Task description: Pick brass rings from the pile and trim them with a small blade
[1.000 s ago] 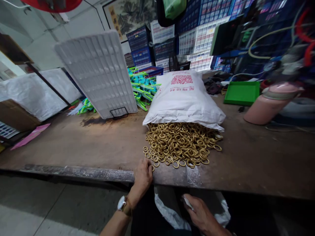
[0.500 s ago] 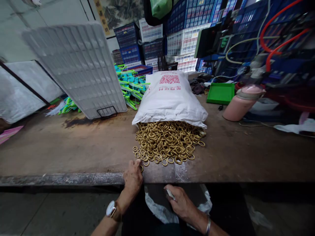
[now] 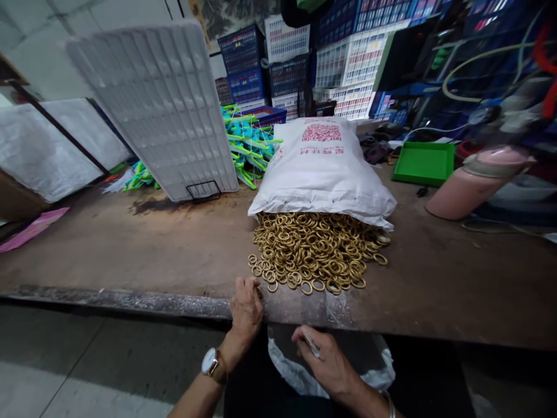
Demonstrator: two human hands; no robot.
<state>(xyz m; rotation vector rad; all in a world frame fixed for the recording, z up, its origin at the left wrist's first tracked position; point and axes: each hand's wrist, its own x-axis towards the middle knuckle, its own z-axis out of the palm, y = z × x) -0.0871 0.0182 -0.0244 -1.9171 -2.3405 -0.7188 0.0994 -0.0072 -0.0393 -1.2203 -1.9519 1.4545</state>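
Observation:
A heap of gold-coloured rings (image 3: 315, 249) spills from the open mouth of a white sack (image 3: 324, 168) onto a brown worktable (image 3: 130, 249). My left hand (image 3: 246, 307), with a watch on its wrist, rests at the table's front edge, its fingers curled over a ring at the near left edge of the heap. My right hand (image 3: 324, 360) is below the table edge, closed on a small flat pale thing I cannot name, above a clear plastic bag (image 3: 289, 374).
A white ribbed tray (image 3: 161, 110) leans upright at the back left, with green-blue plastic parts (image 3: 248, 145) behind it. A green tray (image 3: 424, 162) and a pink flask (image 3: 478, 183) lie at the right. Blue and white crates (image 3: 296, 69) are stacked at the back.
My left hand stays at the heap's near edge with its fingers drawn in over a ring. My right hand has risen slightly under the table edge. The view has shifted.

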